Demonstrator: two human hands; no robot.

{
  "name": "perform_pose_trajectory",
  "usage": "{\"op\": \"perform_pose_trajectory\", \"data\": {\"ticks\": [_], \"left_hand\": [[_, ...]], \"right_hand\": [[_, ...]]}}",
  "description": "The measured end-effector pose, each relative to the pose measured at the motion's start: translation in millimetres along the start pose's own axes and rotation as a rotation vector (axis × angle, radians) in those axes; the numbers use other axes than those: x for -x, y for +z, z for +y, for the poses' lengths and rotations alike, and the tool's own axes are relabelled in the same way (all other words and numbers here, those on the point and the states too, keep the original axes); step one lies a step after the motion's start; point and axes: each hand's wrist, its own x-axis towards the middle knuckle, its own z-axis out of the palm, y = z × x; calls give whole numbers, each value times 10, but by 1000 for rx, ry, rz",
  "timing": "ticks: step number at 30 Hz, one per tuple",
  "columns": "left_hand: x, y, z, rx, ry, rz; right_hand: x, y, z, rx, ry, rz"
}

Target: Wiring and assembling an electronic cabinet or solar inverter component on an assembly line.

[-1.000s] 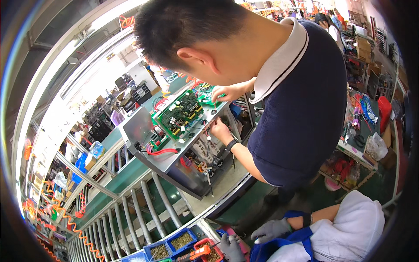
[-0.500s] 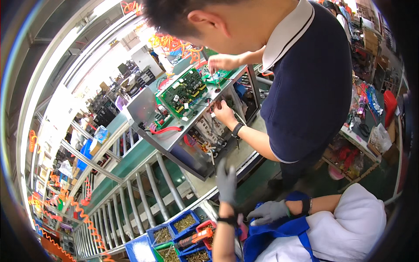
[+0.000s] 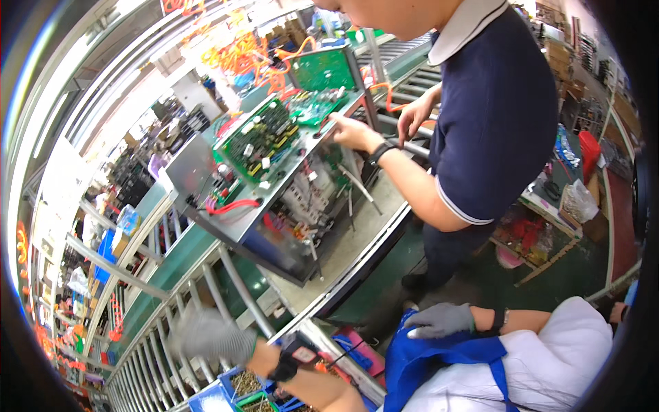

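My left hand [image 3: 214, 336], in a grey glove, reaches over the conveyor rollers [image 3: 233, 285], beside the small parts bins. Its fingers are smeared by motion, and I cannot make out anything in them. My right hand [image 3: 441, 321], also gloved in grey, lies with fingers stretched on my blue apron [image 3: 439, 357]. Ahead stands a grey metal chassis [image 3: 257, 223] with a green circuit board [image 3: 257, 139] on top. A co-worker's hand [image 3: 353, 132] is at the chassis edge; their other hand [image 3: 415, 115] hangs beside it.
Blue and green bins [image 3: 254, 402] of small metal fasteners sit at the lower edge, next to an orange-and-grey handheld tool [image 3: 302, 353]. The co-worker [image 3: 494, 117] stands at the right of the bench. Coiled orange hoses [image 3: 240, 58] hang behind. A red chair [image 3: 589, 152] is at the far right.
My left hand has swung left and down, from near the chassis to over the rollers. My right hand stays on the apron. The co-worker has drawn one hand back from the boards.
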Motion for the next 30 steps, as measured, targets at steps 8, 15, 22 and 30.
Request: {"op": "perform_pose_trajectory", "data": {"ticks": [8,15,22,30], "left_hand": [[1173,545,781,1499,-213,-428],[2837,1195,1030,2157,-257,-1158],[2650,910,839,2219,-469,-1249],[2755,948,769,2183,-439,-1224]], "right_hand": [[-607,64,-342,129,-166,-314],[-676,-29,-315,350,-142,-196],[-821,87,-138,358,-208,-153],[-545,190,-182,343,-116,-132]]}}
